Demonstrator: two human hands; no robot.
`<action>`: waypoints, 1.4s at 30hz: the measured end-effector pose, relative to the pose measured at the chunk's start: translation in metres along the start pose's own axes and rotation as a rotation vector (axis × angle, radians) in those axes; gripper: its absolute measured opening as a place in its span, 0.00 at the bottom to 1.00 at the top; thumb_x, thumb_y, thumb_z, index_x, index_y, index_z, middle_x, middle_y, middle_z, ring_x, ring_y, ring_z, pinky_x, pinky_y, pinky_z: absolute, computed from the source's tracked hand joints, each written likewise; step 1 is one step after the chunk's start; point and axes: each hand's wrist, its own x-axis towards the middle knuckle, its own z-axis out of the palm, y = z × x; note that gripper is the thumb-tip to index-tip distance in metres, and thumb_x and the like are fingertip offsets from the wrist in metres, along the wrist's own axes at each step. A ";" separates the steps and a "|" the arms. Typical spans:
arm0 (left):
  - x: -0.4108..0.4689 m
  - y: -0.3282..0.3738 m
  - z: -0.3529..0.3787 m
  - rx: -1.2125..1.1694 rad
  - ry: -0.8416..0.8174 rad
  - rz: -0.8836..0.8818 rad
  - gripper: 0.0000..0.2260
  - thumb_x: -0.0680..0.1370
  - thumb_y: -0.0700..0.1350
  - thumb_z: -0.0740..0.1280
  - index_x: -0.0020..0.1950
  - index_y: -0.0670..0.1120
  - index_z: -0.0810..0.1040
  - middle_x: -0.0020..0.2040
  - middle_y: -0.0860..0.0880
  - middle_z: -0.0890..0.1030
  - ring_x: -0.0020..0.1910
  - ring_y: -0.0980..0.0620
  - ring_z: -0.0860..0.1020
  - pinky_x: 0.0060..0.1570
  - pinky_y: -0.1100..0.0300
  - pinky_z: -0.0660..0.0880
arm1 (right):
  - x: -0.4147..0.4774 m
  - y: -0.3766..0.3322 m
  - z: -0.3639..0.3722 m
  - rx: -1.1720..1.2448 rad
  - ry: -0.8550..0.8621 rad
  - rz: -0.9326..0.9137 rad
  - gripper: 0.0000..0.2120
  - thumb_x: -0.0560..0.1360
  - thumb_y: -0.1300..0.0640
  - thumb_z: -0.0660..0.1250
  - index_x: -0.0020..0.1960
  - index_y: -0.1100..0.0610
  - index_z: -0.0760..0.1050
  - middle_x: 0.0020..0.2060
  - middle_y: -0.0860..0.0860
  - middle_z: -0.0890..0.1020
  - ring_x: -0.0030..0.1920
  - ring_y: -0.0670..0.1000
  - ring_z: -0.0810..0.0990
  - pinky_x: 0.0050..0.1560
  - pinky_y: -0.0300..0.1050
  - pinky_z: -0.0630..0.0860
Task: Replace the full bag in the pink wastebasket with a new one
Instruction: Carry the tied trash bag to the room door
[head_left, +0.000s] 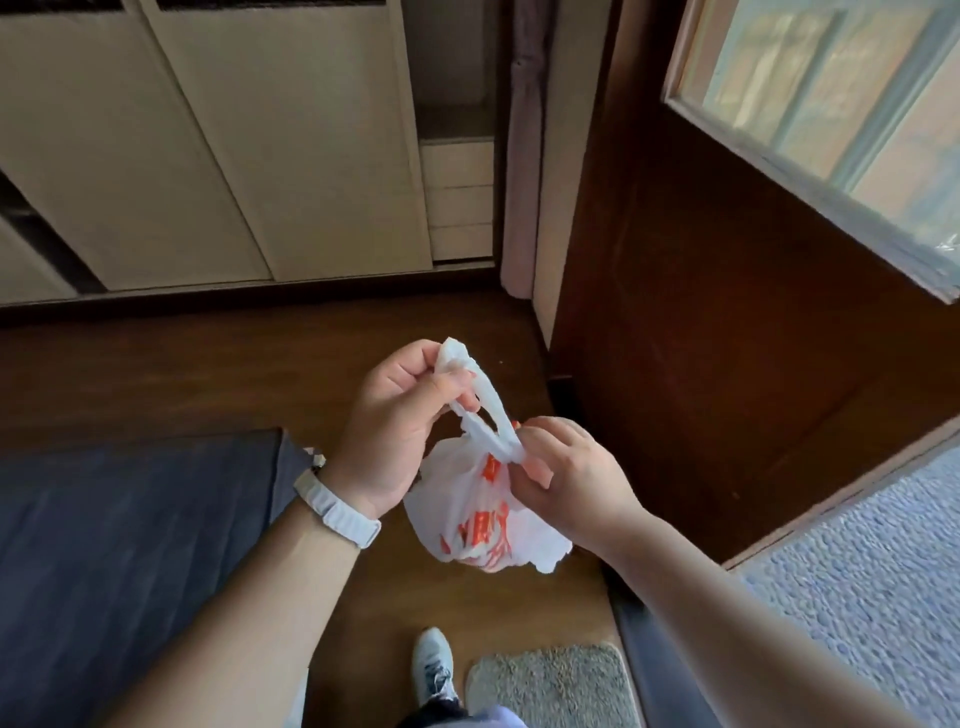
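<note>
A full white plastic bag with orange print hangs in the air in front of me, above the wooden floor. My left hand pinches one twisted handle strip and pulls it up and to the left. My right hand grips the other handle at the bag's neck, where the two strips cross. A white band sits on my left wrist. The pink wastebasket is not in view.
A dark blue mat or mattress covers the floor at the left. A grey doormat and my shoe are below. An open wooden door with a glass pane stands right. Pale sliding closet doors line the far wall.
</note>
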 end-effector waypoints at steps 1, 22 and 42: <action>0.014 0.001 -0.015 -0.009 0.004 0.020 0.05 0.75 0.47 0.67 0.40 0.49 0.80 0.37 0.47 0.79 0.42 0.48 0.78 0.57 0.48 0.77 | 0.018 -0.005 0.004 0.000 0.002 0.005 0.14 0.73 0.49 0.71 0.56 0.53 0.79 0.53 0.47 0.81 0.55 0.50 0.79 0.49 0.43 0.79; 0.250 -0.008 -0.210 -0.094 0.094 0.054 0.05 0.74 0.44 0.66 0.39 0.45 0.78 0.34 0.45 0.77 0.39 0.45 0.75 0.50 0.50 0.74 | 0.327 -0.011 0.111 0.077 0.011 -0.104 0.12 0.72 0.52 0.72 0.54 0.54 0.77 0.49 0.49 0.80 0.46 0.52 0.79 0.39 0.48 0.80; 0.546 -0.036 -0.311 -0.001 0.341 0.047 0.09 0.74 0.44 0.66 0.37 0.40 0.75 0.34 0.42 0.75 0.41 0.42 0.71 0.51 0.46 0.70 | 0.640 0.085 0.203 0.229 -0.019 -0.271 0.13 0.72 0.54 0.72 0.53 0.56 0.76 0.48 0.49 0.80 0.45 0.49 0.79 0.39 0.41 0.79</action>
